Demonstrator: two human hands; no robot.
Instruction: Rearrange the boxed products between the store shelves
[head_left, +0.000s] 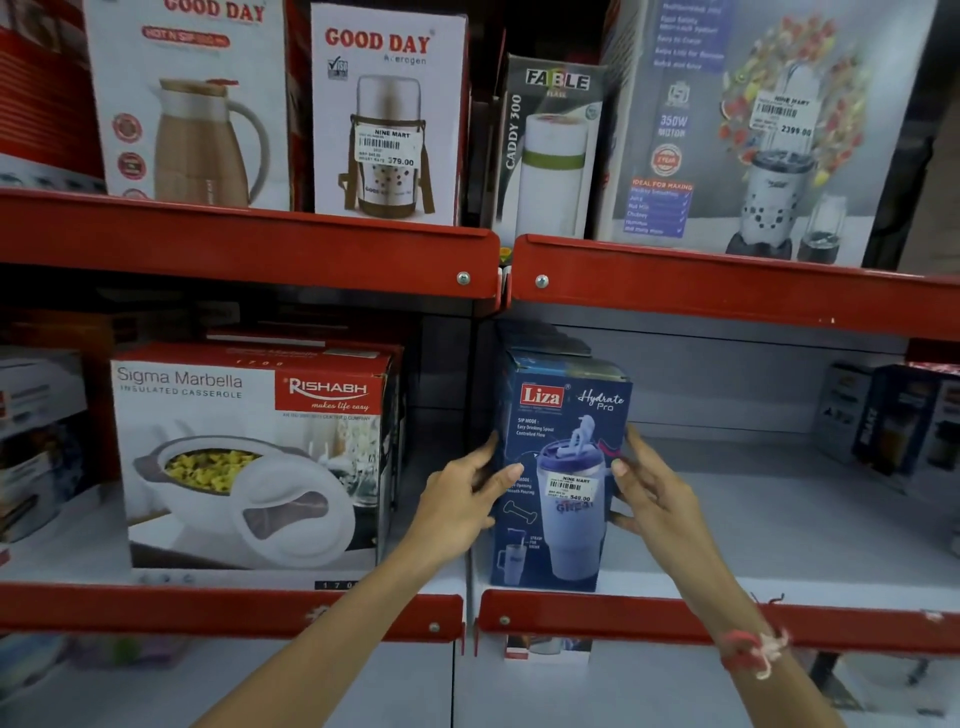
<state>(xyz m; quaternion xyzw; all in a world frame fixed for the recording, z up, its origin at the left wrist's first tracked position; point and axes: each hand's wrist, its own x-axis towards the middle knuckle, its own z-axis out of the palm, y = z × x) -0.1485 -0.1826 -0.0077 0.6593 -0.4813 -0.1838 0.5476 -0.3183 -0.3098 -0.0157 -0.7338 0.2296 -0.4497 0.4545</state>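
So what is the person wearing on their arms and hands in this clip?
Both forearms are bare, with no sleeves and no gloves. The right hand has a red thread band with pale strands tied at the wrist. The left hand shows no visible rings or bands.

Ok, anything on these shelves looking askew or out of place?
The tall dark Fable flask box on the upper shelf leans, wedged beside the big grey blender box. The blue Liza tumbler box, between both hands, stands upright.
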